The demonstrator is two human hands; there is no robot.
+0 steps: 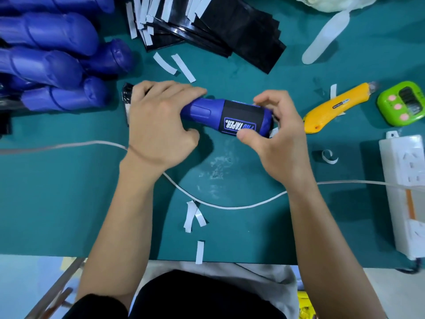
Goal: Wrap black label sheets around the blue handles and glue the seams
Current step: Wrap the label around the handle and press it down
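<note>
handle (200,111): deep blue, between left fingers (184,90) and right fingers (271,97)
label (241,111): black band under the right fingers; blue-edged box with white and blue lettering
handles (50,65): same blue, piled beyond the left fingers
sheets (241,31): glossy black with white edge strips, beyond both sets of fingers
strips (164,63): white, just beyond the left fingers
mat (69,203): teal, whitish smears nearer than the fingers
knife (333,107): yellow with black print, right of the right fingers
timer (402,102): lime green, three pink buttons, dark screen
socket strip (404,180): white, orange stripe
cord (230,206): white
</note>
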